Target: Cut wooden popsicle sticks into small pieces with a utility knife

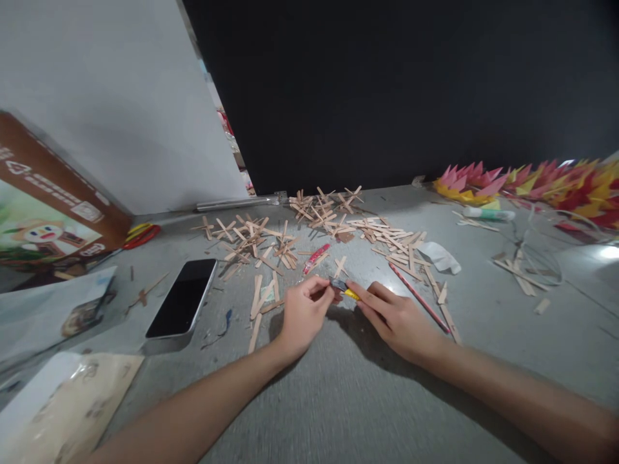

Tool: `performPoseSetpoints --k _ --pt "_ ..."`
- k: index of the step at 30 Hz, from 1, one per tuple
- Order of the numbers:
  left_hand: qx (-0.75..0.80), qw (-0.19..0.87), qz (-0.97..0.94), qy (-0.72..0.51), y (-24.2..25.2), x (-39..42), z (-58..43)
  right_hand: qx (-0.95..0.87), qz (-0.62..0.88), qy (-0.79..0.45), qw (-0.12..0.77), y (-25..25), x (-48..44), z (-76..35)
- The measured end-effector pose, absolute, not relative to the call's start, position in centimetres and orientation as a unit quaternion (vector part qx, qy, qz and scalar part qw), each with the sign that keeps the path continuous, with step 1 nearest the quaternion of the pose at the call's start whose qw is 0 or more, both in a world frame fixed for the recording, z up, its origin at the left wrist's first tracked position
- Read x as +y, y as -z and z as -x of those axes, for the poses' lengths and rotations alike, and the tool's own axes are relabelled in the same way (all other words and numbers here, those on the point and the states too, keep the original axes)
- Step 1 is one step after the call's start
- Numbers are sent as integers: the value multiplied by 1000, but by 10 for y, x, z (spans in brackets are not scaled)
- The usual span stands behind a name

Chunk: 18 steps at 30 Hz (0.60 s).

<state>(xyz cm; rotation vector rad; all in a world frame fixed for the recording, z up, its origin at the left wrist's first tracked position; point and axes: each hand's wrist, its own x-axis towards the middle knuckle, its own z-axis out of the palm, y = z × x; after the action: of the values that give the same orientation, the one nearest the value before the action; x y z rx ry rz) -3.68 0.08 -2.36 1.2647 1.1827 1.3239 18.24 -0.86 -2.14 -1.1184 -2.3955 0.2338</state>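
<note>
My left hand [305,312] is closed, with thumb and fingertips pinched at the dark end of a small black-and-yellow tool [351,294]. From the other side, the fingers of my right hand [397,320] grip its yellow end. Whether it is a cutter or a tube is too small to tell. Both hands are low over the grey table. Just beyond them lie a small crossed pair of wooden craft sticks [340,265] and a red item with pale markings [316,258]. A red pencil [418,297] lies beside my right hand.
Piles of crossed craft sticks [249,240] and loose sticks [387,235] spread across the back. A phone [182,298] lies left, near a brown box [58,200]. At right are a glue stick [488,214], a wire coil [541,248] and folded paper petals [471,180].
</note>
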Motion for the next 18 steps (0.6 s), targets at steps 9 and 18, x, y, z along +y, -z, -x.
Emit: performPoseSetpoints --k 9,18 --pt "497 487 -473 -540 22 3 34 -876 418 -74 230 22 -7 -180" --pt "504 474 -474 -546 21 0 33 -880 415 -62 223 24 -8 -182"
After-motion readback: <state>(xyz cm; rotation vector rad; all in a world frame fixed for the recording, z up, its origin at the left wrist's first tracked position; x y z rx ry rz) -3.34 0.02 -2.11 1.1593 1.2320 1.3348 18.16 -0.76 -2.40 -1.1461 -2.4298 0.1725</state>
